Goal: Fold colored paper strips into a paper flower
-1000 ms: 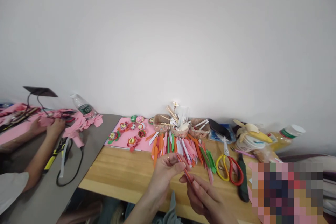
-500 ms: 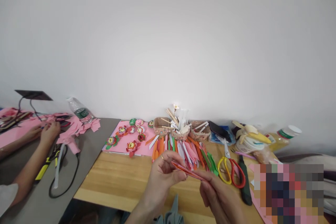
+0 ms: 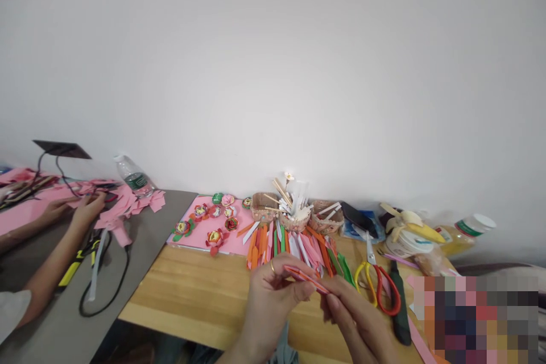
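Note:
Between my hands is a narrow folded paper strip [image 3: 307,278], orange and pink in layers. My left hand [image 3: 277,290] pinches its left end between thumb and bent forefinger. The other end sits in the fingertips of my right hand [image 3: 352,307]. Just beyond my hands lie several folded paper strips [image 3: 294,244] in orange, pink, white and green. Scissors [image 3: 377,284] with one yellow and one red handle lie to the right, beside a dark green tool [image 3: 400,307]. Paper flowers [image 3: 215,237] rest on a pink sheet [image 3: 239,242] at the left.
Small woven baskets [image 3: 264,205] with sticks stand against the wall. A phone [image 3: 358,220], a banana [image 3: 420,229] and a capped bottle [image 3: 469,230] are at the right. On the grey table at left are a co-worker's hands [image 3: 85,210], a pink glue gun [image 3: 117,230] and a water bottle [image 3: 135,177].
My hands have moved slightly right and down with the paper strip, still pinching it at both ends. The view has shifted a little.

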A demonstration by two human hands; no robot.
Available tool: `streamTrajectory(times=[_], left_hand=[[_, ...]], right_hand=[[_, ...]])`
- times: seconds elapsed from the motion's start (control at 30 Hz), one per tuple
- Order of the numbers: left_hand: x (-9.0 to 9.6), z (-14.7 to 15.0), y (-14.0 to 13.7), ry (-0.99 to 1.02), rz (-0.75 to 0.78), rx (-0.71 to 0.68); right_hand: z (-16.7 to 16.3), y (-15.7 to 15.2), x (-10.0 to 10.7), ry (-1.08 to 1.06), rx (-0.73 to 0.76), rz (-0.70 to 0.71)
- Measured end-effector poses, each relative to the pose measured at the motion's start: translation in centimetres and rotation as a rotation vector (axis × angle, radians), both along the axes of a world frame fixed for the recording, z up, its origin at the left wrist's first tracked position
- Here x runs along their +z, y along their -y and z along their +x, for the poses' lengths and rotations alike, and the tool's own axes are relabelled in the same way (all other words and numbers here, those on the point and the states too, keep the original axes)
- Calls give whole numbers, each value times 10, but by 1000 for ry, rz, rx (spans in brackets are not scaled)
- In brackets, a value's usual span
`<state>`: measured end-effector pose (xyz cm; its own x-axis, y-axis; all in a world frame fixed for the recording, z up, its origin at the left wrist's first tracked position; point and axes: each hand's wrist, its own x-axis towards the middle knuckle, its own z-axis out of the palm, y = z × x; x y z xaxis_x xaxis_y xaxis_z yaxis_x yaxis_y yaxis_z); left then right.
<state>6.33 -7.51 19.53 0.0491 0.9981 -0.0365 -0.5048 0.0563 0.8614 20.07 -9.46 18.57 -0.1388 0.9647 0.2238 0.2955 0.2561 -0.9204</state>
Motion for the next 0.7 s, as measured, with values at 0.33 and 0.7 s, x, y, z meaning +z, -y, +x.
streamTrajectory(times=[0.33,0.7], left_hand=[[0,3,1,163,-145,99],[-4,-17,-3,-247,104,83]], right_hand=[[1,2,-8,124,61,219],[4,10,5,-195,-60,-195]])
